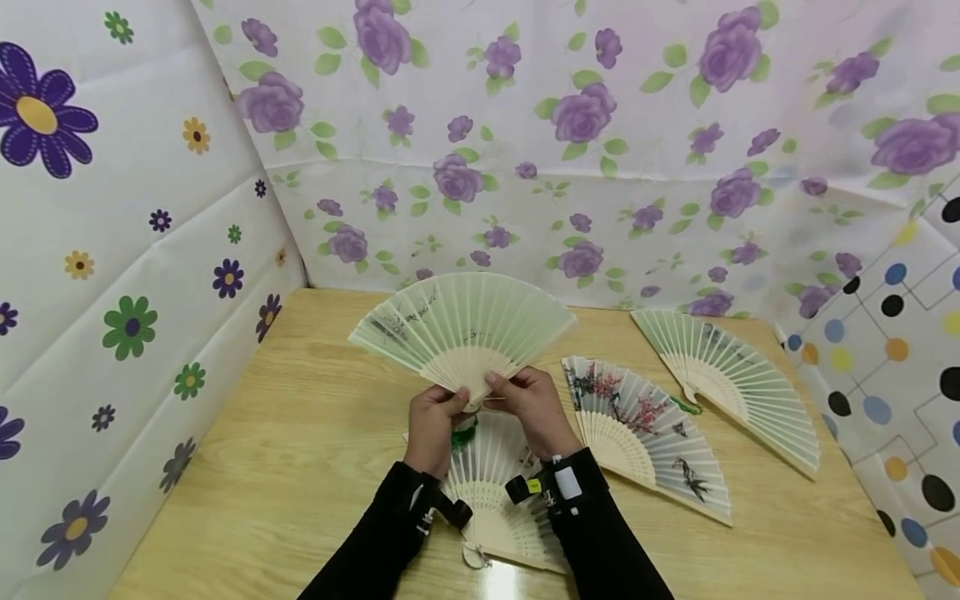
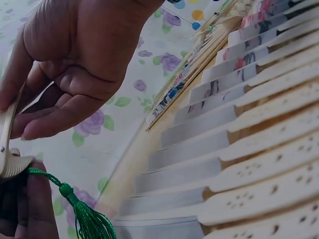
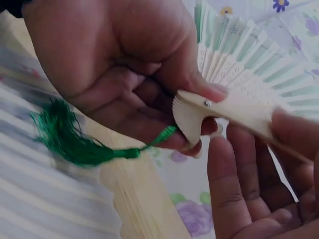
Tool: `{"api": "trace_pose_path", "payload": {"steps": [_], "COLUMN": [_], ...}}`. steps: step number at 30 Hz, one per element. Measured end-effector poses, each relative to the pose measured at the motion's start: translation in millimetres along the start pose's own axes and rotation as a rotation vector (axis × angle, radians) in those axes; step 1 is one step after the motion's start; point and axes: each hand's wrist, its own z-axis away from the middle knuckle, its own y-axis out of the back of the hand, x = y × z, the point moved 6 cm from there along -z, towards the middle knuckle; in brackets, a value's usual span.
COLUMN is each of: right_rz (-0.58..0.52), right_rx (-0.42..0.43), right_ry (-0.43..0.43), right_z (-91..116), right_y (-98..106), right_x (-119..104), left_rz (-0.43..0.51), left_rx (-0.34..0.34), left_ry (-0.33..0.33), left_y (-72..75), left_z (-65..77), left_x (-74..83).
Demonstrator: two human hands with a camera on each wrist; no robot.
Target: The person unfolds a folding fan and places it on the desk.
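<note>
An unfolded pale green folding fan (image 1: 480, 321) with a dark painted scene on its left part is held up over the table between both hands. My left hand (image 1: 431, 427) pinches its pivot end, where a green tassel (image 3: 84, 144) hangs down. With thumb and fingers my right hand (image 1: 534, 408) grips the outer guard stick just beside the pivot. The right wrist view shows the metal rivet (image 3: 208, 103) and the left thumb close by it. Under my wrists lies a spread white fan (image 1: 498, 517) with pierced ribs, partly covered by the arms.
To the right lie an open white fan (image 1: 648, 433) with pink blossoms and birds, and an open pale green fan (image 1: 738, 379) with a green cord. The wooden table (image 1: 300, 433) is bounded by flowered cloth (image 1: 525, 217) behind and patterned cloths on both sides.
</note>
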Motion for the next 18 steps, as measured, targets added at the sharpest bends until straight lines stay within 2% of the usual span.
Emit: {"api": "trace_pose_path", "payload": {"steps": [6,18], "right_rz": [0.055,0.006], "right_rx": [-0.019,0.049], "right_ry": [-0.039,-0.046], "right_z": [-0.4,2.4], "right_y": [4.9,9.3], "right_x": [-0.6,-5.8], "left_rz": [-0.017,-0.035], "left_rx": [-0.03,-0.103], "left_ry": [-0.005,-0.048], "left_y": [-3.0,-7.4], "left_z": [0.6,-2.3], "left_x": [-1.7,-0.9]}}
